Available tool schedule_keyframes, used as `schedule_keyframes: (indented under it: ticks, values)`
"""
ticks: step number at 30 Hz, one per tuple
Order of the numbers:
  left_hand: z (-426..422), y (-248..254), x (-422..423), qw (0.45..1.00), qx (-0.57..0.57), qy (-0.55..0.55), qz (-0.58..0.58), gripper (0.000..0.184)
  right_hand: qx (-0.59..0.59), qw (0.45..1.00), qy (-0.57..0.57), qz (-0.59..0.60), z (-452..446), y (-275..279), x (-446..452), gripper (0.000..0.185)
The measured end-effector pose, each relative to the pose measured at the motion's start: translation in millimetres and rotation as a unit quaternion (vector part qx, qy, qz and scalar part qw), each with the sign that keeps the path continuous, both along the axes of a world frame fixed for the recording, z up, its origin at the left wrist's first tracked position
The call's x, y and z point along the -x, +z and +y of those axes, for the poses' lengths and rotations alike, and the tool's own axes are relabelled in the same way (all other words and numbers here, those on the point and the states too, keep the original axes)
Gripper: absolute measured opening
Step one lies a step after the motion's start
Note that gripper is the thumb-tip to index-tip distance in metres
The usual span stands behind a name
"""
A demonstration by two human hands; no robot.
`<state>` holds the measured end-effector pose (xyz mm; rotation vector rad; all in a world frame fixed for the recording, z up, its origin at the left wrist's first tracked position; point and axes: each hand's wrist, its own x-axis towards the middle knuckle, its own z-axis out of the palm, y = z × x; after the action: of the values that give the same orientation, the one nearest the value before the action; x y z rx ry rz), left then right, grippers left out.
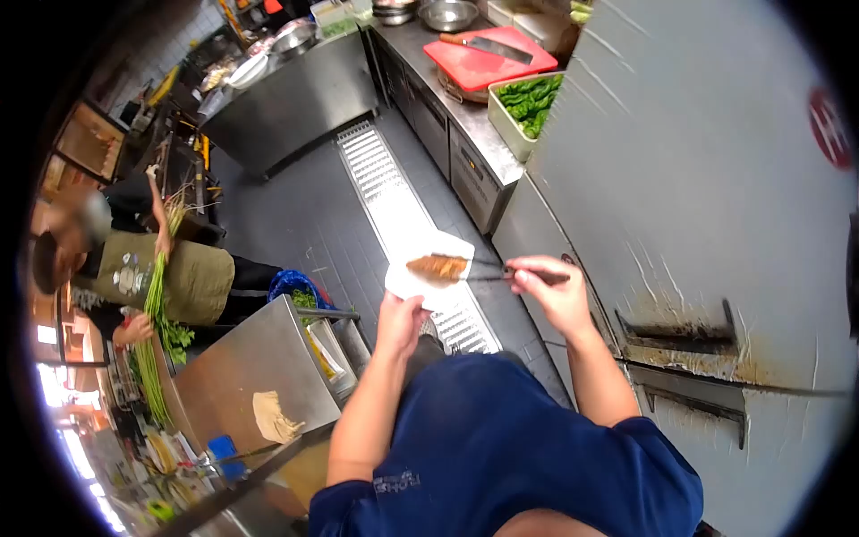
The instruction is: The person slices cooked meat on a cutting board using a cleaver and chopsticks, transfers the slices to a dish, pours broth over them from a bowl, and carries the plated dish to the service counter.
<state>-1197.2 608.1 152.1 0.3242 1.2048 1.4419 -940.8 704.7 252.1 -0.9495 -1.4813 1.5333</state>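
"Navy shirt (546, 447) closest. Can you read the chest lettering?"

"Not reliably; it's pale and small. Bigger is the grey cabinet (698, 206) on the right, with a red round sticker (830, 128) whose white marks are cut off by the lens edge."

"And the bench (483, 143)?"

"Tray of green vegetables (528, 103) at its near end, red board (465, 64) farther along, cleaver (501, 47) on top. No brand I can make out."

"Left side?"

"Someone in an olive apron (197, 282), its white print illegible, grips long green stalks (157, 295). On the steel table (224, 358), a beige cloth (275, 417) lies by the near edge."

"The hands?"

"Left hand (403, 320) grips one corner of a white square (404, 285), paper or dish, I can't tell. Right hand (548, 291) is closed round dark tongs (508, 272)."

"Their tips?"

"At the browned food piece (436, 268) over the white square; whether they pinch it, I can't tell."
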Motion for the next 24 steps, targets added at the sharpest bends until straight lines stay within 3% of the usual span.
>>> schedule_keyframes:
  ticks: [2, 8, 18, 24]
  values:
    - [55, 35, 26, 1.0, -0.007, 0.001, 0.0, 0.054, 0.005, 0.999, -0.036, -0.004, 36, 3, 30, 0.017]
    - [214, 31, 93, 0.996, -0.05, -0.077, -0.004, 0.044, 0.059, 0.975, -0.197, 0.081, 142, -6, 96, 0.02]
    - [463, 20, 146, 0.988, -0.006, -0.153, 0.01, 0.048, 0.168, 0.862, -0.376, 0.295, 365, -78, 160, 0.021]
    - [592, 14, 161, 0.977, 0.014, -0.213, 0.008, 0.049, 0.223, 0.803, -0.445, 0.329, 471, -83, 166, 0.026]
